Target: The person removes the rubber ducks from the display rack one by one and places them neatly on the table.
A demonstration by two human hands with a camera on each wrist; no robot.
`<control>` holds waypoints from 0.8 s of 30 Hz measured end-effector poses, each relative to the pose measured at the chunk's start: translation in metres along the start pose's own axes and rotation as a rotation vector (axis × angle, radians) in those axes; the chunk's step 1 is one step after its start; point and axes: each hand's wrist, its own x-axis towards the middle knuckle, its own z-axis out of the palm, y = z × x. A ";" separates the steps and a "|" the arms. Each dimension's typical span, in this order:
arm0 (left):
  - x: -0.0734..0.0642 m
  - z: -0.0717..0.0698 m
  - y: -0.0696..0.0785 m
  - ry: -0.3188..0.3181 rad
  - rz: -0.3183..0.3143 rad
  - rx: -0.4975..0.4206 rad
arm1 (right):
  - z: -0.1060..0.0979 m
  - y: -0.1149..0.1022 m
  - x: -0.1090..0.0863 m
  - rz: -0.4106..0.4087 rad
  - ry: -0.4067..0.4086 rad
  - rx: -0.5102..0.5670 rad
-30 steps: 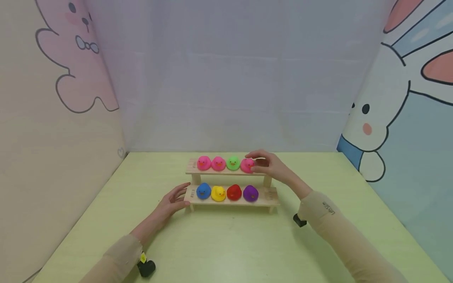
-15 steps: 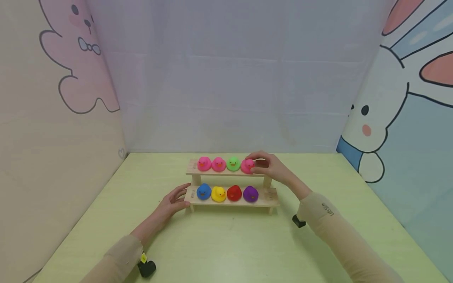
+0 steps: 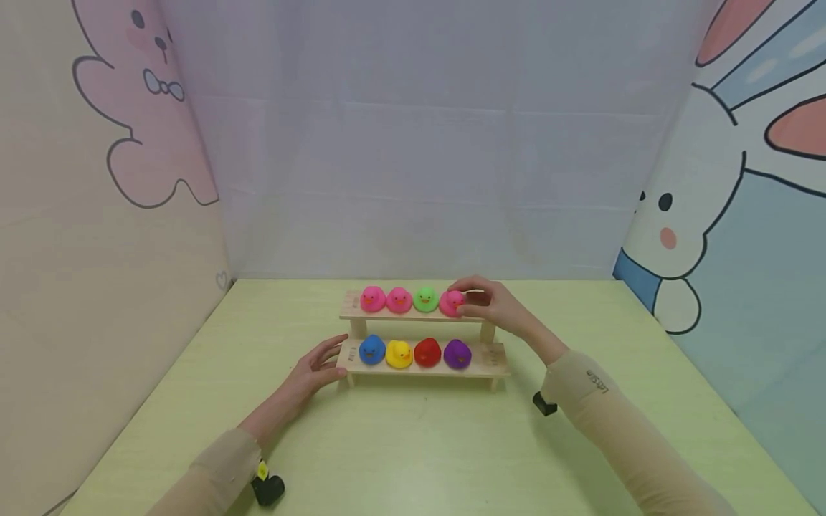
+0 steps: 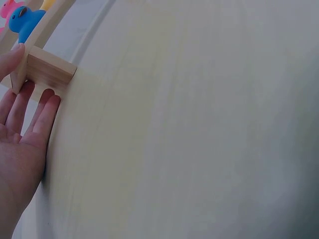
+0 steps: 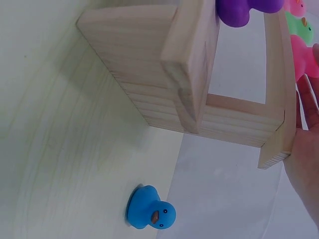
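A two-step wooden rack stands on the table with a row of rubber ducks on each step. My left hand grips the left end of the lower step, thumb near its top edge and fingers beneath it in the left wrist view. With thumb and fingers, my right hand pinches a pink duck at the right of the upper step. Left of that duck sit a green duck and two more pink ducks. Blue, yellow, red and purple ducks line the lower step.
Another blue duck rests on the table past the rack's right side in the right wrist view. Pale table surface stretches in front of the rack. Behind it hangs a plain light curtain, with cartoon-printed panels at both sides.
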 end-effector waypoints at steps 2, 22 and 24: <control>0.000 0.000 0.000 -0.001 0.001 0.005 | 0.000 0.001 0.000 -0.003 0.004 0.010; 0.000 0.000 0.001 0.006 -0.021 0.010 | 0.000 0.006 0.002 -0.028 0.041 0.031; 0.000 0.001 0.002 0.003 -0.024 0.012 | -0.001 0.005 0.002 -0.025 0.042 0.021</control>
